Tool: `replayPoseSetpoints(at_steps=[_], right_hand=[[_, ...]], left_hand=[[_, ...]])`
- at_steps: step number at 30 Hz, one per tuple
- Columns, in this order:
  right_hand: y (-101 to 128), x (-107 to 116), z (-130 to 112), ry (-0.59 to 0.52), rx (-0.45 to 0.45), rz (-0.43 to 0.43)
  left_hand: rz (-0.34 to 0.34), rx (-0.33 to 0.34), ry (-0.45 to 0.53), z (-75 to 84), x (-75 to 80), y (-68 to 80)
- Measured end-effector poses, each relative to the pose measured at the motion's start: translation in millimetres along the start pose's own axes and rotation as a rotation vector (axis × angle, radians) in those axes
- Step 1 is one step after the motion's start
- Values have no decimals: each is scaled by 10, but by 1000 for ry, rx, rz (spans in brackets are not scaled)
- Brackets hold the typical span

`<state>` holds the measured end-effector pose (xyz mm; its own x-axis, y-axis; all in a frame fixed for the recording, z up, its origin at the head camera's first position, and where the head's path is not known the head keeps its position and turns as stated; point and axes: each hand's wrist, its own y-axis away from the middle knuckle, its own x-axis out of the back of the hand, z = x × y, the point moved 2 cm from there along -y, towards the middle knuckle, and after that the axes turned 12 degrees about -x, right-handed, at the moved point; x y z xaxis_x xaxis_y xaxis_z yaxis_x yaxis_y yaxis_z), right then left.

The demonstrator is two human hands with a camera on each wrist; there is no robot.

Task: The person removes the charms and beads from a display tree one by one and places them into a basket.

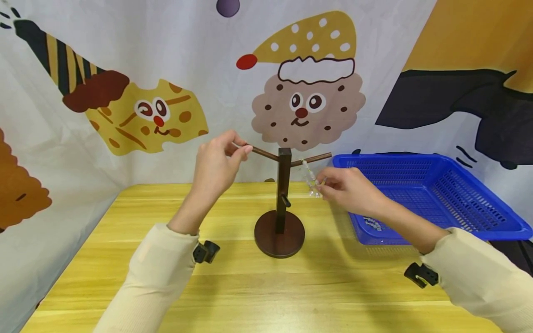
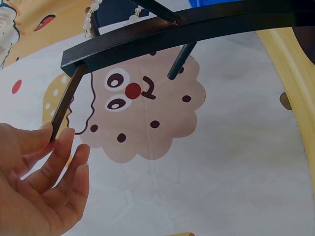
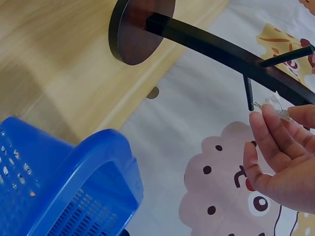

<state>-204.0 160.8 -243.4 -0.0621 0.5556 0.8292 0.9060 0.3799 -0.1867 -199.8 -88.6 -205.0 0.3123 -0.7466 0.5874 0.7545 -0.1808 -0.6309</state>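
Observation:
A dark brown wooden stand (image 1: 281, 194) with a round base and several pegs stands upright on the table. My left hand (image 1: 218, 159) pinches the tip of its upper left peg (image 2: 66, 105) between thumb and fingers. A bracelet of clear beads (image 1: 309, 175) hangs over the upper right peg (image 1: 316, 158). At its lower part, my right hand (image 1: 347, 187) pinches the bracelet between thumb and fingertips. In the right wrist view, the clear beads (image 3: 275, 104) show between the fingertips, close to a lower peg (image 3: 248, 92).
A blue perforated plastic basket (image 1: 447, 203) stands at the right, with more beaded pieces (image 1: 372, 224) inside near its front left corner. The light wooden table (image 1: 233, 286) meets a cartoon-printed cloth (image 1: 229, 92) along its back edge. Each wrist wears a black camera mount (image 1: 206, 252).

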Motion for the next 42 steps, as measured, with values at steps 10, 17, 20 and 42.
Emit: replayPoseSetpoints(at_steps=[10, 17, 20, 42], right_hand=[[38, 80, 49, -2, -5, 1], [77, 135, 83, -18, -61, -11], [98, 160, 105, -20, -78, -10], [168, 308, 226, 33, -93, 28]], left_hand=[[-2, 0, -5, 5, -2, 2], [0, -7, -3, 4, -4, 6], [3, -14, -2, 3, -6, 6], [9, -17, 2, 2, -12, 15]])
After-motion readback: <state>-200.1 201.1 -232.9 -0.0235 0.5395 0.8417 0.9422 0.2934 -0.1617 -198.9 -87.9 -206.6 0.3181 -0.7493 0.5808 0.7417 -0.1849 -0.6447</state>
